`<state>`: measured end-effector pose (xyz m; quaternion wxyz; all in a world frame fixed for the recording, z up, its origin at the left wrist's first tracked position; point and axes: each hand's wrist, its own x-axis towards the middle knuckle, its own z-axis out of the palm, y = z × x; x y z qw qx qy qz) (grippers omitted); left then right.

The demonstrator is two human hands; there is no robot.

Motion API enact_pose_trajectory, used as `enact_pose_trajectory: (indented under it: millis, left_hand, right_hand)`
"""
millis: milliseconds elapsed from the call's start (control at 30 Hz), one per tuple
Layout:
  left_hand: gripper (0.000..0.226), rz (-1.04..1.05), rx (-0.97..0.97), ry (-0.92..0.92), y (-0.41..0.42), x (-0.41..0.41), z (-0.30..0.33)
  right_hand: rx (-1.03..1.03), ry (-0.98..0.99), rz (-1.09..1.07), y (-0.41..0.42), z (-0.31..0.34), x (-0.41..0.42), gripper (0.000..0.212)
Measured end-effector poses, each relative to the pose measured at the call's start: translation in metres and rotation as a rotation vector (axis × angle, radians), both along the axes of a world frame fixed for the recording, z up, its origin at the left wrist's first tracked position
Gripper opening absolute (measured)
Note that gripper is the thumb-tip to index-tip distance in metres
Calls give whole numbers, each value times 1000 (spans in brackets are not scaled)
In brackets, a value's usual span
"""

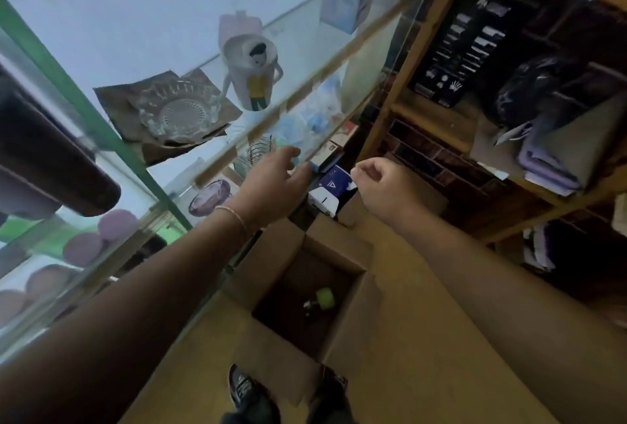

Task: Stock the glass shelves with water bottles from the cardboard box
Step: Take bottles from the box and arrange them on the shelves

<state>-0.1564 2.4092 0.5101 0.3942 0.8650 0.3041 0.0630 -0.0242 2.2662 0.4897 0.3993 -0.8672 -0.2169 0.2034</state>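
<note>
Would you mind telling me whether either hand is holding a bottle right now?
No, the left hand reaches open toward the shelf edge and the right hand is curled on nothing.

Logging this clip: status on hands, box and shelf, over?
Left hand open at glass shelf edge. Right hand curled, empty. One green-capped bottle left in cardboard box. Nothing blocking.
</note>
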Motion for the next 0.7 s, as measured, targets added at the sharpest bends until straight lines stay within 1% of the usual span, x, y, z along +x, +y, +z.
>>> enact_pose_trajectory:
  millis: [167, 300, 467, 700]
  left_hand:
    - [47, 52, -52, 65, -10, 10, -51]
    - [40, 119, -70, 127, -18, 17, -97]
    - [39, 140, -109, 203, -24, 20, -155]
    - [48, 126, -160, 304, -31, 26, -255]
  right_hand:
    - [-45, 76, 39, -3, -55, 18, 23]
    - [-115, 101, 85, -10, -99, 31, 15]
    - [-182, 184, 133, -15, -157, 39, 23]
    - [-259, 259, 161, -20, -258, 35, 26]
